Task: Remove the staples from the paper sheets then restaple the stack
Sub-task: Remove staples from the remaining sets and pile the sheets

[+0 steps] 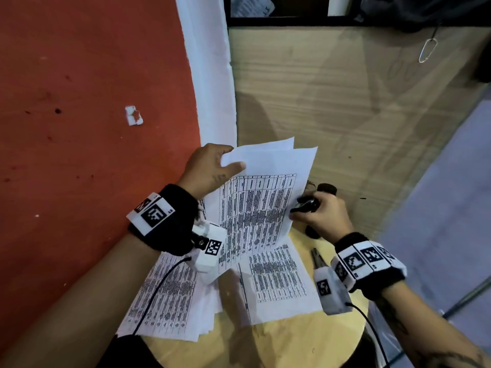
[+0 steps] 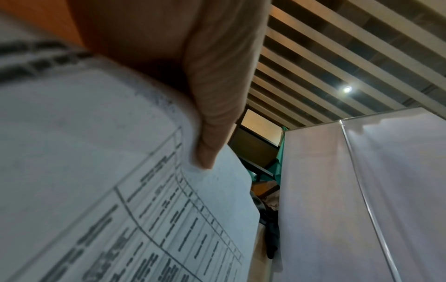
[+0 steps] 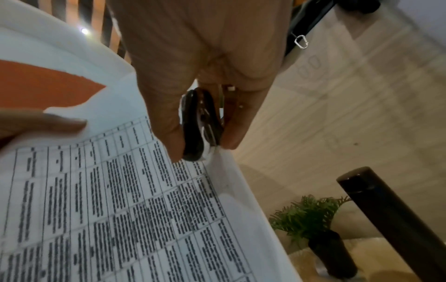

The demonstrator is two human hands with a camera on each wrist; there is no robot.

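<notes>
My left hand (image 1: 225, 162) pinches the top corner of a few printed sheets (image 1: 260, 205) and holds them raised above the round wooden table (image 1: 292, 338). In the left wrist view its thumb (image 2: 212, 99) presses on the paper (image 2: 96, 171). My right hand (image 1: 325, 215) grips a black staple remover (image 1: 307, 203) at the sheets' right edge. The right wrist view shows the staple remover (image 3: 201, 126) biting the edge of the paper (image 3: 135, 200) between thumb and fingers. The staple itself is hidden.
Loose printed sheets lie on the table at the left (image 1: 170, 296) and in the middle (image 1: 279, 280). A metal tool (image 1: 318, 258) lies beside my right wrist. A black cylinder (image 3: 386, 209) and a small potted plant (image 3: 311, 215) stand past the sheets.
</notes>
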